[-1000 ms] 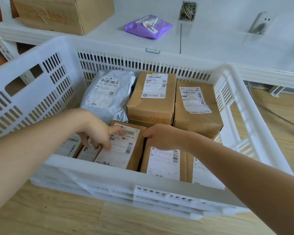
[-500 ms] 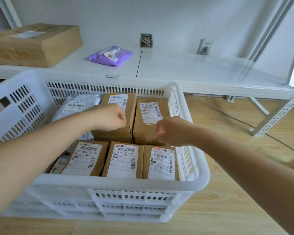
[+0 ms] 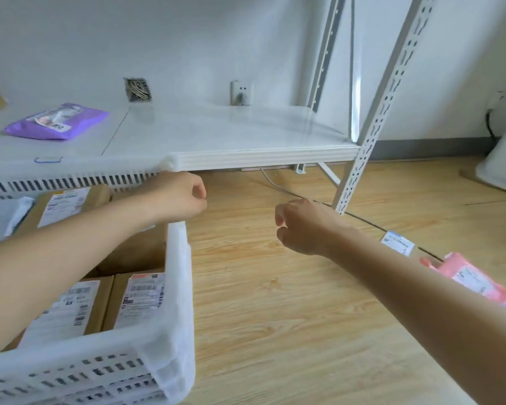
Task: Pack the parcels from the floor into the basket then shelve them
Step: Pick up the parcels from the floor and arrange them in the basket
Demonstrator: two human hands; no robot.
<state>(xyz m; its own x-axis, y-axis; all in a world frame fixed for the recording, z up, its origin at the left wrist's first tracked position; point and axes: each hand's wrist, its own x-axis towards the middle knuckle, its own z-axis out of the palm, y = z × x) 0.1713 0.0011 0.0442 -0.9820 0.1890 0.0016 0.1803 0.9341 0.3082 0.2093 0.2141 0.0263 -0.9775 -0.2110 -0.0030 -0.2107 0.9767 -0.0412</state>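
the white slotted basket (image 3: 176, 287) stands on the wooden floor (image 3: 275, 331) at about 8 o'clock in the view, its right wall nearest to the middle. inside it, close to the near wall, two brown cardboard parcels (image 3: 140, 296) stand side by side with white barcode labels facing up. further in, at 9 o'clock, another brown box (image 3: 67, 203) with a label lies beside a grey poly bag (image 3: 0, 217). at 4 o'clock a pink poly parcel (image 3: 473, 282) lies on the floor, partly hidden behind the right forearm, and a small white label (image 3: 398, 242) lies just beyond it.

the left hand (image 3: 178, 197) hangs above the far right corner of the basket, fingers curled into a loose fist that holds nothing. the right hand (image 3: 304, 226) hangs over the bare floor, well apart from the basket, its fingers loosely curled and also holding nothing.

beyond the hands, at 12 o'clock, the white lower shelf (image 3: 246, 133) carries a purple packet (image 3: 56, 121) at 10 o'clock. a perforated white upright (image 3: 371, 124) rises at 1 o'clock, and a wall socket (image 3: 240, 92) sits behind the shelf.
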